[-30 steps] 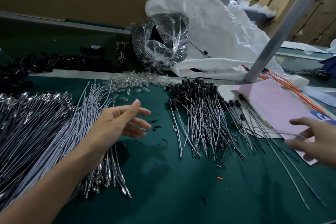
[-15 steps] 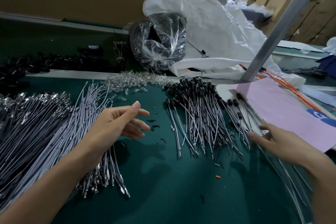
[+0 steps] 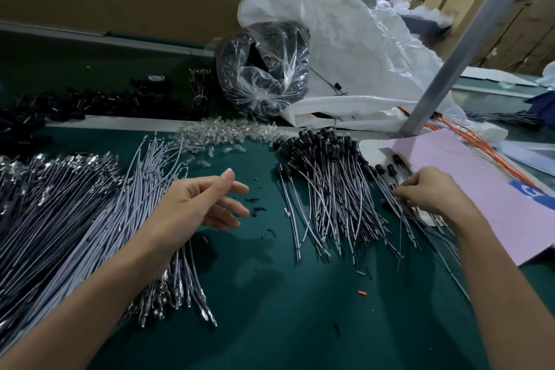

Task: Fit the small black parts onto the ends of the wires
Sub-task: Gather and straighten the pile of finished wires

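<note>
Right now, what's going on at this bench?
A person works at a green bench. The right hand curls its fingers down into the capped wires beside the pink sheet; whether they pinch one is unclear. The left hand hovers open, holding nothing, beside the heap of uncapped grey wires.

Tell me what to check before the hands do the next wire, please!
1. Left hand free: ok, open, holding nothing.
2. Right hand free: cannot tell, its curled fingers are down among the capped wires.
3. Bare grey wires close: ok, the pile lies under the left forearm.
4. Black parts ready: cannot tell, only tiny black bits lie on the green mat near the left fingers.
</note>
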`<act>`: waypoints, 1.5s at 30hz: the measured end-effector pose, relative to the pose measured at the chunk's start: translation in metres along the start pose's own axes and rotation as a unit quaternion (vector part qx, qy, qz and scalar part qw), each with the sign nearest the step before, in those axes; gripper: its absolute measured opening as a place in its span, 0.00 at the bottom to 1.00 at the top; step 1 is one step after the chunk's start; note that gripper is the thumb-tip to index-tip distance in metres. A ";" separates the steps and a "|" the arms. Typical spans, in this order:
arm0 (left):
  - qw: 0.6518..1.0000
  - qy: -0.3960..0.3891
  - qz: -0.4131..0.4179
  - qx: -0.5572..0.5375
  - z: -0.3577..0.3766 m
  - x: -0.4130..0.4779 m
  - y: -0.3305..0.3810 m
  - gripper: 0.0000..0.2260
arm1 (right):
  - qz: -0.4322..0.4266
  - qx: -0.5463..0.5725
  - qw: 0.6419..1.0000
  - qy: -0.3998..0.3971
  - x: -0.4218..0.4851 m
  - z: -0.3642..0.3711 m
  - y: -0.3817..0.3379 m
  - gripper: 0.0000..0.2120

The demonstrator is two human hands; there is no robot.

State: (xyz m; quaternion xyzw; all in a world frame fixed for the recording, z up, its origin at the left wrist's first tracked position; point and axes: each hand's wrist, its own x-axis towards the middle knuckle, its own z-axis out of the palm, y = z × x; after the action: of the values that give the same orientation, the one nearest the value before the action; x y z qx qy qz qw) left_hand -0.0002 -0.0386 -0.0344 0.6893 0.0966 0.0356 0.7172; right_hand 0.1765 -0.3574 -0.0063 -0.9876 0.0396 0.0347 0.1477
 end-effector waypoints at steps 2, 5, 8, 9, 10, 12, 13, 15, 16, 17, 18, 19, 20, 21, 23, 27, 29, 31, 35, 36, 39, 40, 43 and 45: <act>1.000 -0.003 -0.001 0.002 0.000 0.000 0.000 0.20 | 0.002 0.050 0.999 -0.008 0.001 0.001 0.001 0.04; 1.000 -0.005 -0.001 0.005 0.000 0.000 -0.001 0.20 | 0.027 0.217 0.974 -0.057 -0.001 -0.001 0.002 0.11; 1.000 -0.005 -0.001 0.003 0.000 -0.001 -0.001 0.20 | 0.027 0.348 0.930 -0.111 -0.004 -0.007 0.002 0.11; 1.000 -0.005 -0.001 0.001 0.000 -0.001 -0.001 0.20 | 0.020 0.389 0.913 -0.121 -0.005 -0.010 0.001 0.11; 1.000 -0.006 -0.001 0.001 0.000 -0.001 -0.001 0.20 | 0.011 0.421 0.898 -0.123 -0.006 -0.014 0.000 0.09; 1.000 -0.007 -0.002 0.001 0.000 -0.001 -0.001 0.20 | -0.008 0.451 0.886 -0.110 -0.006 -0.023 -0.002 0.06; 1.000 -0.007 -0.002 0.001 0.001 0.000 0.000 0.20 | -0.016 0.453 0.886 -0.096 -0.005 -0.028 -0.003 0.05; 1.000 -0.007 -0.001 0.003 0.001 0.000 -0.001 0.20 | -0.036 0.435 0.898 -0.049 -0.001 -0.036 -0.002 0.05; 1.000 -0.007 -0.001 0.004 0.001 0.000 -0.001 0.20 | -0.047 0.414 0.909 -0.015 0.004 -0.039 0.000 0.05; 1.000 -0.007 0.000 0.006 0.001 0.000 -0.001 0.20 | -0.056 0.381 0.922 0.025 0.009 -0.041 0.002 0.06; 1.000 -0.007 0.000 0.006 0.001 0.000 -0.001 0.20 | -0.061 0.336 0.938 0.063 0.015 -0.041 0.005 0.07; 1.000 -0.006 0.000 0.006 0.001 0.000 -0.001 0.20 | -0.063 0.286 0.952 0.090 0.020 -0.040 0.006 0.08; 1.000 -0.006 0.000 0.006 0.001 0.000 -0.001 0.20 | -0.063 0.242 0.963 0.099 0.025 -0.037 0.007 0.09; 1.000 -0.006 0.000 0.006 0.001 0.000 -0.001 0.20 | -0.058 0.205 0.973 0.093 0.028 -0.032 0.008 0.11; 1.000 -0.005 0.001 0.005 0.001 0.000 -0.001 0.20 | -0.047 0.131 0.989 0.053 0.033 -0.017 0.007 0.13; 1.000 -0.006 0.001 0.002 0.001 0.000 -0.001 0.19 | -0.072 -0.053 0.996 0.009 0.035 0.010 0.005 0.13; 1.000 -0.005 0.001 0.002 0.000 0.000 -0.002 0.20 | -0.077 -0.080 0.993 0.032 0.037 0.016 0.006 0.14; 1.000 -0.006 0.001 0.003 0.001 -0.001 -0.002 0.20 | -0.062 -0.096 0.992 0.054 0.036 0.019 0.005 0.10; 1.000 -0.007 -0.002 0.002 0.001 0.000 -0.002 0.19 | -0.079 -0.123 0.987 0.067 0.039 0.015 0.008 0.08; 1.000 -0.007 -0.002 0.001 0.002 0.000 -0.002 0.19 | -0.090 -0.121 0.986 0.076 0.041 0.012 0.009 0.09; 1.000 -0.006 -0.002 0.001 0.002 0.000 -0.002 0.19 | -0.112 -0.105 0.983 0.101 0.044 -0.002 0.009 0.14; 1.000 -0.006 -0.003 0.002 0.002 0.000 -0.002 0.19 | -0.120 -0.115 0.981 0.097 0.043 -0.006 0.009 0.15; 1.000 -0.007 -0.003 0.003 0.001 0.000 -0.002 0.19 | -0.142 -0.133 0.980 0.050 0.037 -0.013 0.008 0.06; 1.000 -0.006 -0.004 0.007 0.001 0.001 -0.003 0.20 | -0.139 -0.076 0.987 -0.027 0.027 -0.012 0.004 0.06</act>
State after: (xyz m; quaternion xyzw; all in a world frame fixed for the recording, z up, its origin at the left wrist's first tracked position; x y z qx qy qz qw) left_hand 0.0008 -0.0396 -0.0378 0.6939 0.0949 0.0282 0.7132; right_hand 0.2036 -0.3666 0.0019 -0.9905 -0.1054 0.0438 0.0766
